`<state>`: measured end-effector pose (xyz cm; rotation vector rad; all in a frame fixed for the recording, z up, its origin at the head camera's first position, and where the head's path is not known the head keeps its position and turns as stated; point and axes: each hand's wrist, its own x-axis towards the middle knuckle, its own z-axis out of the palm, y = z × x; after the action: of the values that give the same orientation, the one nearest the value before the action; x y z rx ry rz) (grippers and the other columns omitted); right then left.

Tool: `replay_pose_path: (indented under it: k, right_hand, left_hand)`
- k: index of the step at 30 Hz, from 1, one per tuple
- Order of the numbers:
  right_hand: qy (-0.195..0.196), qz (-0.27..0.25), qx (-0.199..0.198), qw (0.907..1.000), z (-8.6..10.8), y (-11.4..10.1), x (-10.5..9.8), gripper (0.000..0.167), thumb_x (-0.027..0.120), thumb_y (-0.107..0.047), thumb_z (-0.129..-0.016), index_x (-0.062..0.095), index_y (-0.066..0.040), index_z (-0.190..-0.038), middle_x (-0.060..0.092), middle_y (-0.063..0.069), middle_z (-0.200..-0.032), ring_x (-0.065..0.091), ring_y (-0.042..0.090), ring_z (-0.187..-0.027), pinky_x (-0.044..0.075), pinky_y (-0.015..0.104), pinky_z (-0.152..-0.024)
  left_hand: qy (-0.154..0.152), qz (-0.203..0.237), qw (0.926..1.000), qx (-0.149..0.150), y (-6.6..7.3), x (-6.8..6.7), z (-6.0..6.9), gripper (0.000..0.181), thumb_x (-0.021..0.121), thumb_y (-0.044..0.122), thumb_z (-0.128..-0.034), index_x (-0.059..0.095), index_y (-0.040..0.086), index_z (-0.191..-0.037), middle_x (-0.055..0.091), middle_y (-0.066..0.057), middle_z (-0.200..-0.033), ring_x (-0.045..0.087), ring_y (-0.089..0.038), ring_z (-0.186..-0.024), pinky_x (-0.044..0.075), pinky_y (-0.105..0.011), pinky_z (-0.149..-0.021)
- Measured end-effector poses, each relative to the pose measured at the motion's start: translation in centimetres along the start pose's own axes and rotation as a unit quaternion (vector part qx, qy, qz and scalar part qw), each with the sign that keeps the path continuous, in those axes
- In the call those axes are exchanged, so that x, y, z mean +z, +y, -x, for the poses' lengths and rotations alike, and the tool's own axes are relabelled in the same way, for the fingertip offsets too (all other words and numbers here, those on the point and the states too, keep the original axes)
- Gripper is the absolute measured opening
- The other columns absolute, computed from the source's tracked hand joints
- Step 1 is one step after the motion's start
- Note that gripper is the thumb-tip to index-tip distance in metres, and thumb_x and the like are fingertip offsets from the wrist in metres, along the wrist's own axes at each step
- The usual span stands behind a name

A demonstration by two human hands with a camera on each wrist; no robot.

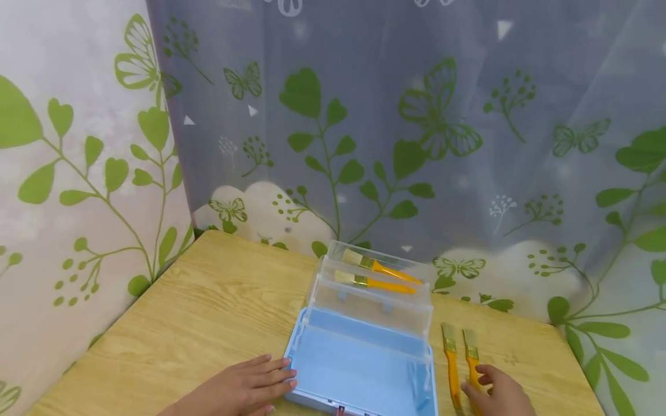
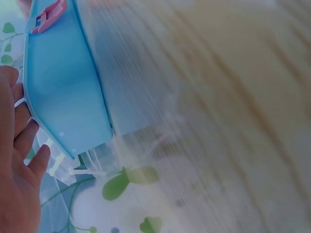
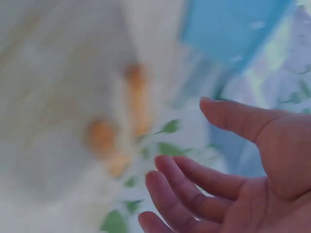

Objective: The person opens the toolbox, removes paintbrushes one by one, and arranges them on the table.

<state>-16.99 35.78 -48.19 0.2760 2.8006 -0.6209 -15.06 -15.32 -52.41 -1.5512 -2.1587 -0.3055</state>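
Note:
A blue plastic box stands with its lid raised on the wooden table, its clear trays unfolded toward the back. Two paintbrushes with orange handles, an upper one and a lower one, lie in those trays. My left hand rests its extended fingers against the box's left side. To the right of the box lie two more paintbrushes, a left one and a right one, bristles pointing away. Over the right one's handle hovers my right hand, thumb and fingers apart in the right wrist view, holding nothing.
The wooden table reaches back to a grey curtain printed with green leaves and butterflies. A paler printed curtain hangs along the left side. A pink latch sits on the box's front.

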Motion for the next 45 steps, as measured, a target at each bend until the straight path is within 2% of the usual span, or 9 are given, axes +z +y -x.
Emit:
replay_pose_path:
  k: [5,10,13,18,21,23,30,39,45]
  right_hand:
    - [0.036,0.014,-0.070,0.9968,1.6,-3.2,-1.5,0.064,0.076,-0.039,-0.091,0.060,0.009,-0.131,0.071,0.018,-0.113,0.067,0.034,-0.096,0.057,0.051,-0.080]
    - [0.073,-0.038,-0.151,0.9852,2.9,-5.5,-2.3,0.045,0.074,-0.023,-0.094,0.065,-0.002,-0.133,0.068,0.018,-0.128,0.064,0.039,-0.114,0.053,0.057,-0.094]
    - [0.123,-0.074,-0.232,0.9622,2.7,-6.6,-2.3,0.038,0.073,-0.014,-0.095,0.067,-0.007,-0.132,0.069,0.012,-0.129,0.065,0.034,-0.117,0.056,0.049,-0.096]
    - [0.184,-0.147,-0.362,0.9022,0.3,-8.8,-2.8,0.030,0.067,-0.004,-0.098,0.070,-0.005,-0.128,0.071,0.009,-0.127,0.064,0.000,-0.115,0.050,0.012,-0.095]
    - [0.184,-0.161,-0.395,0.8855,-1.0,-10.2,-3.5,0.030,0.066,-0.003,-0.098,0.071,-0.005,-0.127,0.071,0.010,-0.127,0.059,-0.008,-0.116,0.047,0.009,-0.096]
    - [0.178,-0.149,-0.402,0.8857,-1.6,-11.1,-4.0,0.029,0.066,-0.005,-0.099,0.071,-0.007,-0.127,0.072,0.008,-0.127,0.060,-0.006,-0.116,0.048,0.012,-0.096]
    - [0.118,-0.112,-0.426,0.8901,-3.9,-13.9,-5.3,0.027,0.064,-0.009,-0.101,0.072,-0.006,-0.126,0.074,0.011,-0.121,0.070,0.028,-0.110,0.057,0.049,-0.093]
    - [0.073,-0.109,-0.415,0.9002,-9.5,-15.1,-5.6,0.025,0.063,0.001,-0.099,0.070,0.006,-0.122,0.071,0.023,-0.119,0.071,0.036,-0.107,0.059,0.042,-0.091]
    - [0.035,-0.109,-0.397,0.9108,-11.6,-15.5,-4.9,0.027,0.065,-0.002,-0.099,0.068,0.009,-0.124,0.071,0.023,-0.120,0.070,0.037,-0.108,0.059,0.041,-0.091]
  left_hand:
    - [-0.004,0.021,0.9995,-0.023,0.1,0.5,-0.5,0.045,0.048,0.030,-0.1094,0.054,0.007,-0.147,0.057,-0.008,-0.148,0.052,-0.024,-0.139,0.007,-0.023,-0.126]
    - [-0.001,0.020,0.9997,-0.013,0.4,1.3,-0.7,0.045,0.050,0.029,-0.1089,0.054,0.006,-0.148,0.058,-0.008,-0.147,0.055,-0.024,-0.136,0.005,-0.022,-0.125]
    - [0.001,0.020,0.9998,-0.008,0.6,1.5,-0.5,0.047,0.054,0.028,-0.1070,0.053,0.006,-0.148,0.059,-0.008,-0.146,0.056,-0.025,-0.135,0.002,-0.021,-0.125]
    - [-0.007,0.016,0.9998,-0.011,0.6,1.2,-0.1,0.047,0.053,0.028,-0.1075,0.052,0.006,-0.149,0.059,-0.008,-0.146,0.055,-0.026,-0.135,0.000,-0.021,-0.125]
    - [-0.012,0.006,0.9999,-0.009,0.4,0.9,0.0,0.047,0.051,0.029,-0.1082,0.051,0.006,-0.149,0.059,-0.009,-0.146,0.055,-0.026,-0.134,0.000,-0.021,-0.125]
    - [-0.010,0.007,0.9999,-0.008,0.4,0.8,0.0,0.047,0.052,0.029,-0.1080,0.052,0.006,-0.148,0.059,-0.009,-0.146,0.056,-0.026,-0.134,0.001,-0.021,-0.125]
    - [-0.011,0.010,0.9999,-0.007,0.1,0.2,0.3,0.047,0.053,0.028,-0.1074,0.052,0.006,-0.149,0.059,-0.009,-0.146,0.056,-0.025,-0.135,0.001,-0.021,-0.125]
    - [-0.010,-0.006,0.9999,-0.005,-0.2,-0.2,0.0,0.043,0.052,0.027,-0.1079,0.056,0.005,-0.145,0.059,-0.009,-0.146,0.056,-0.024,-0.134,0.002,-0.022,-0.126]
    - [-0.016,-0.003,0.9998,-0.007,-0.1,-0.4,0.1,0.044,0.053,0.027,-0.1076,0.056,0.005,-0.146,0.060,-0.009,-0.145,0.057,-0.025,-0.133,-0.001,-0.021,-0.125]
